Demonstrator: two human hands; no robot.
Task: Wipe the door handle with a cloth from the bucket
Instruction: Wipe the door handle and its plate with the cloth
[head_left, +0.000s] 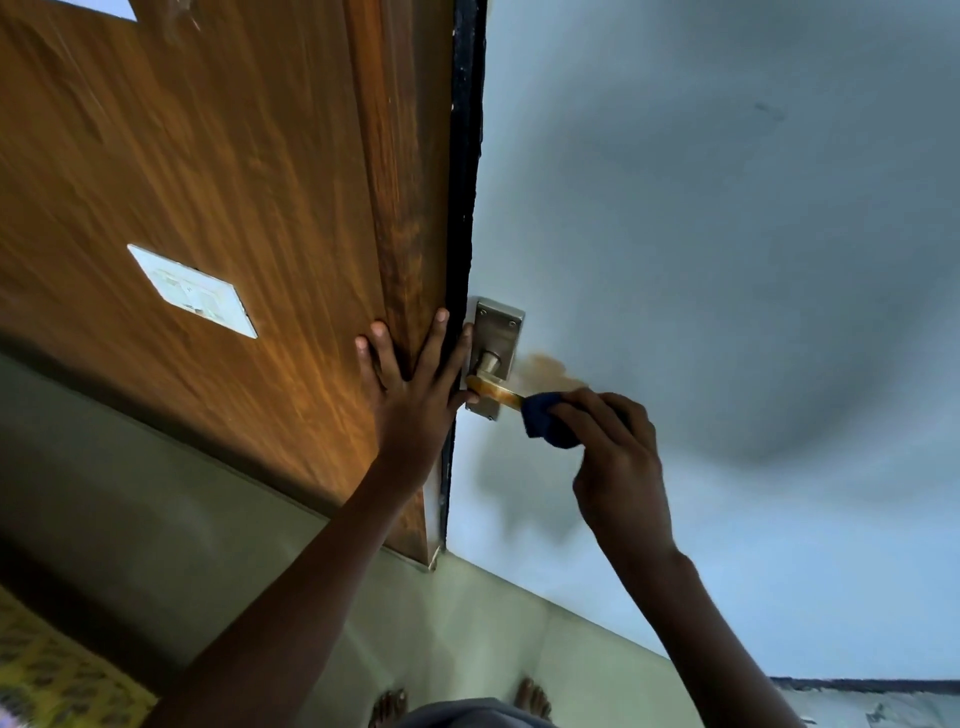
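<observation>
The door handle (493, 391) is a brass-coloured lever on a silver backplate (496, 332), fixed to a pale blue door (675, 260). My right hand (618, 457) grips a dark blue cloth (545, 421) and presses it against the outer end of the lever. My left hand (415, 384) lies flat with fingers spread on the edge of the wooden panel (234, 182), its thumb touching the backplate. No bucket is in view.
A white switch plate (192, 291) sits on the wooden panel. A black strip (465, 156) runs between wood and door. Pale floor tiles (467, 623) lie below, with my bare feet (457, 701) and a yellow patterned mat (57, 675) at lower left.
</observation>
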